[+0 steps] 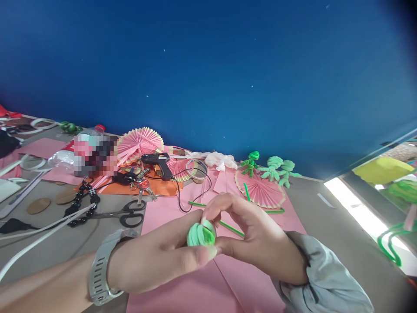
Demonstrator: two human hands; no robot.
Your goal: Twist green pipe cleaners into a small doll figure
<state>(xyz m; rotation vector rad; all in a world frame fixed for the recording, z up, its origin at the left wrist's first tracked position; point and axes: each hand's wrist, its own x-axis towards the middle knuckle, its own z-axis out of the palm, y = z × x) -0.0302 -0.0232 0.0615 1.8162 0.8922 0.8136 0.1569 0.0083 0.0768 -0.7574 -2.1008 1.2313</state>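
Observation:
A light-green pipe cleaner coil [196,235], fuzzy and wound into a small barrel with brighter green inside, is held over pink paper [237,278]. My left hand [159,256], with a pale watch strap at the wrist, grips it between thumb and fingers. My right hand [254,230] pinches the coil's right side, its thumb and fingertips closed on it. Behind my right hand, a bent green pipe cleaner [232,229] lies on the paper, partly hidden. Finished-looking green pipe cleaner figures [273,168] stand near the wall.
A black glue gun [159,163] with its cord lies beyond my hands, near keys [143,187] and black-handled scissors [130,214]. Pink pleated paper fans [260,189] lie behind. At left are a plastic bottle [65,156] and white cables [42,239]. A blue wall [208,78] bounds the table.

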